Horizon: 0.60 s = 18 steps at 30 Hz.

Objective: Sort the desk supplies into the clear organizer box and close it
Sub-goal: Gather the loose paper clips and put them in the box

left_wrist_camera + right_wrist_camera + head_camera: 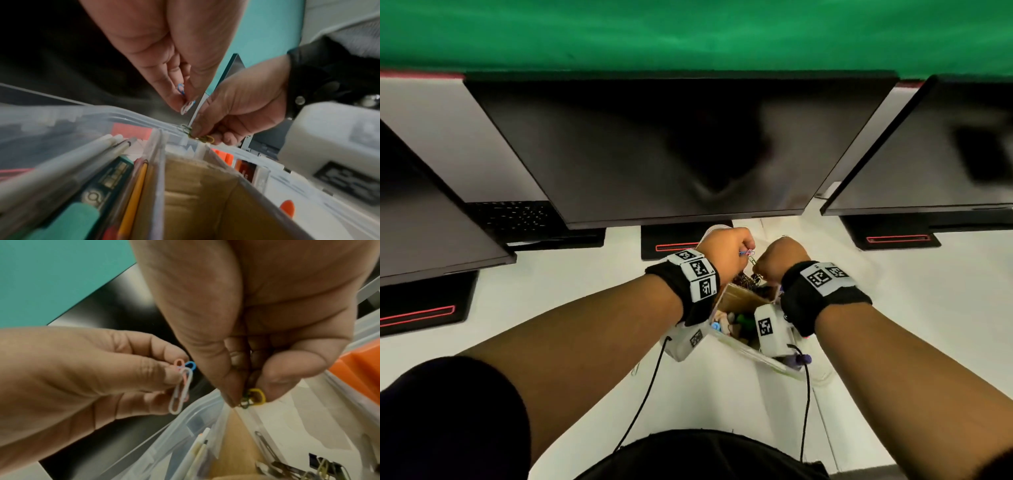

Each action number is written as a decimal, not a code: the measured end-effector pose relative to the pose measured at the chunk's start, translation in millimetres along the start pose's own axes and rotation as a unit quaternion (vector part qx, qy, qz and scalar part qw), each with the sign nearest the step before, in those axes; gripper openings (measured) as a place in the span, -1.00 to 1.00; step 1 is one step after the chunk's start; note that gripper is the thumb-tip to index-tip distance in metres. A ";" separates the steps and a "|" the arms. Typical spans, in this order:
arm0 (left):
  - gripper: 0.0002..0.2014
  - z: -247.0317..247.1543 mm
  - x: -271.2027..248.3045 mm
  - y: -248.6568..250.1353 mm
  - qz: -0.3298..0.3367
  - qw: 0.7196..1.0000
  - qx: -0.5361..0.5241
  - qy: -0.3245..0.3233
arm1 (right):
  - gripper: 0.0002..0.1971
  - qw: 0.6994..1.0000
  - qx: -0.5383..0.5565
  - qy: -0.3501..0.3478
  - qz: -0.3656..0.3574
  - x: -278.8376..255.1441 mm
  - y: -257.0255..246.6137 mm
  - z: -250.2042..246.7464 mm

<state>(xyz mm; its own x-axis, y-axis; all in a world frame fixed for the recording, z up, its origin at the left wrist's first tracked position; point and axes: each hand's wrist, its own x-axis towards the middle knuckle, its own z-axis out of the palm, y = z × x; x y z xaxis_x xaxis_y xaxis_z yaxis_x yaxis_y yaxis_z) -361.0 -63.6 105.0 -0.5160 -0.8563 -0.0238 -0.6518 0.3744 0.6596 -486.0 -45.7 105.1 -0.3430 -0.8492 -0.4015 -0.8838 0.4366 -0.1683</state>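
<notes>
Pastel white, pink and blue paper clips sat pinched in left hand; right hand pinched yellow and green paper clips above clear plastic organizer box; head view hid colours.

Item count, desk scene

Three dark flat monitors; one clear plastic organizer box; two hands; three pastel paper clips (pink, blue, white) in one, at least two (yellow, green) in the other.

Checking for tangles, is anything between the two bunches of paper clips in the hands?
No: right wrist view shows bare air between white, pink, blue clips and yellow, green clips.
</notes>
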 end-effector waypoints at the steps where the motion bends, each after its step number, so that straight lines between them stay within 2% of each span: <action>1: -0.76 3.1 2.8 2.8 -0.003 1.000 0.019 -0.007 | -0.76 1.000 -0.004 0.003 0.004 2.2 1.4 -1.2; 5: -0.67 4.4 8.7 5.8 -0.031 0.997 0.057 -0.040 | -0.66 0.998 -0.059 -0.007 -0.002 10.7 11.3 -4.9; 9: -0.65 -11.0 -0.4 -0.8 -0.042 0.998 0.029 -0.035 | -0.73 0.997 -0.064 0.012 -0.043 12.8 8.7 -10.4; 14: -0.73 -44.9 -22.7 -34.6 -0.096 0.995 -0.013 0.038 | -0.74 0.989 0.025 0.037 -0.143 -7.1 -43.7 -18.3; 18: -0.74 -72.1 -51.6 -88.1 -0.134 0.989 0.024 0.053 | -0.71 0.976 0.050 0.003 -0.214 -39.3 -103.1 -2.9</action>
<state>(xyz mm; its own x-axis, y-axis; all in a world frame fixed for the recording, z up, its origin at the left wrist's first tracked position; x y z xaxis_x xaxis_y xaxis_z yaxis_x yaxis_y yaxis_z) -236.9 -78.1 102.4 -0.2615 -0.9585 -0.1135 -0.7846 0.1426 0.6033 -382.3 -58.2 140.9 0.0478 -0.9616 -0.2703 -0.9110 0.0690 -0.4067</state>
